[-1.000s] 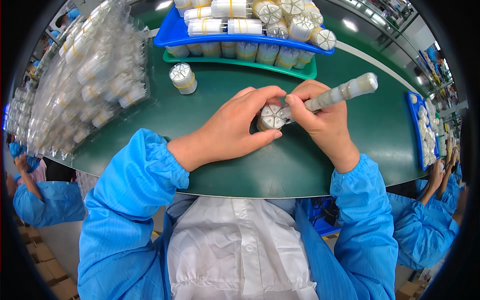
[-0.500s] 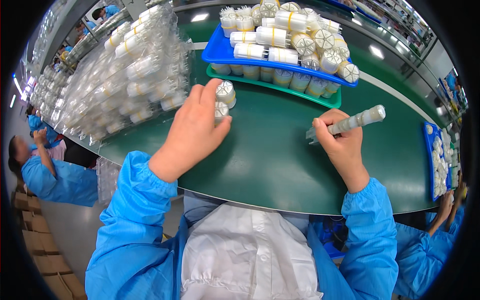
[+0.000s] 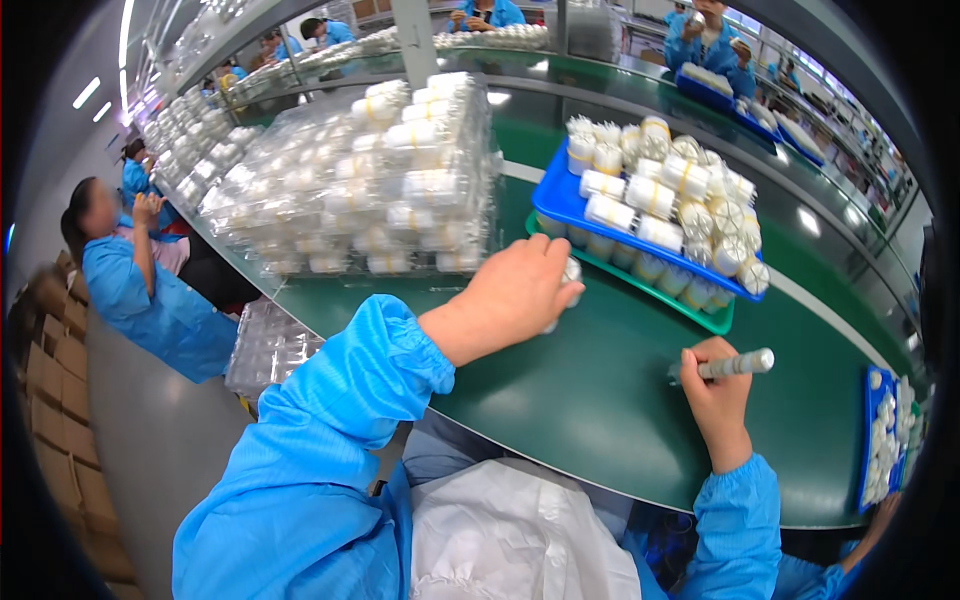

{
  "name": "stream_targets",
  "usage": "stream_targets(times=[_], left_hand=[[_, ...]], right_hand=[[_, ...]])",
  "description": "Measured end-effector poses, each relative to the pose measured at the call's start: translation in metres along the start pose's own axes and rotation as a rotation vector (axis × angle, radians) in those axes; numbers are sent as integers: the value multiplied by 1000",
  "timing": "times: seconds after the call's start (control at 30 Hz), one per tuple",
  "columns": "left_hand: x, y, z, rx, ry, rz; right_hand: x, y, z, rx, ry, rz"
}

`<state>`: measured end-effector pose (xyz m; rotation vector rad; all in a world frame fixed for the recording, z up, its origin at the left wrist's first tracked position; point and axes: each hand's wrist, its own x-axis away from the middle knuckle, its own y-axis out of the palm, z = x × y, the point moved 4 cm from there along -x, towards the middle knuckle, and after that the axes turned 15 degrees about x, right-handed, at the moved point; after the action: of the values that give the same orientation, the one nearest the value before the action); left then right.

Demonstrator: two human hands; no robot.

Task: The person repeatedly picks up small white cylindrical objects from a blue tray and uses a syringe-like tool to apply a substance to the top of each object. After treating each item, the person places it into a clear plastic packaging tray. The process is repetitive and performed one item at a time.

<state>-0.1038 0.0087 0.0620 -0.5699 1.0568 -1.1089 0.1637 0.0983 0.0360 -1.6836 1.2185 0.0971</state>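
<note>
My left hand is closed over small white cylindrical parts on the green table, beside the trays. One ribbed top peeks out past the fingers; the rest is mostly hidden by the hand. My right hand grips a pale, segmented rod, thick as a marker, slanting out over the back of the hand. Its lower end lies near the fingertips, blurred. Ahead, a blue tray is heaped with white cylinders banded in yellow. Beneath it a green tray holds more of them.
Clear plastic blister packs full of white cylinders are stacked at the left. Another blue tray stands at the far right. A pale line runs along the green table. Co-workers in blue sit around; cardboard boxes line the floor at left.
The view has swung, so the trays and packs sit lower and further right. My left hand's fingers, apart before, have closed over the cylinders. My right hand keeps the rod.
</note>
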Motion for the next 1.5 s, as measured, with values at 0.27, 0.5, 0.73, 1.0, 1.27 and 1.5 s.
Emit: stream_targets(times=[0.27, 0.5, 0.73, 1.0, 1.27, 1.5], left_hand=[[-14, -173, -23, 452, -141, 302], [-52, -319, -212, -160, -484, 528], [-76, -290, -272, -841, -408, 149], [-82, -282, -301, -59, -754, 179], [-70, -282, -157, 180, -189, 327], [-45, -70, 34, 73, 321, 125]], right_hand=[[6, 1, -1, 39, -15, -13], [3, 9, -6, 36, -46, -41], [-1, 9, -3, 84, 0, -44], [-2, 11, -4, 71, 11, -71], [-3, 13, -21, 102, -193, -91], [2, 16, -11, 65, -180, -89]])
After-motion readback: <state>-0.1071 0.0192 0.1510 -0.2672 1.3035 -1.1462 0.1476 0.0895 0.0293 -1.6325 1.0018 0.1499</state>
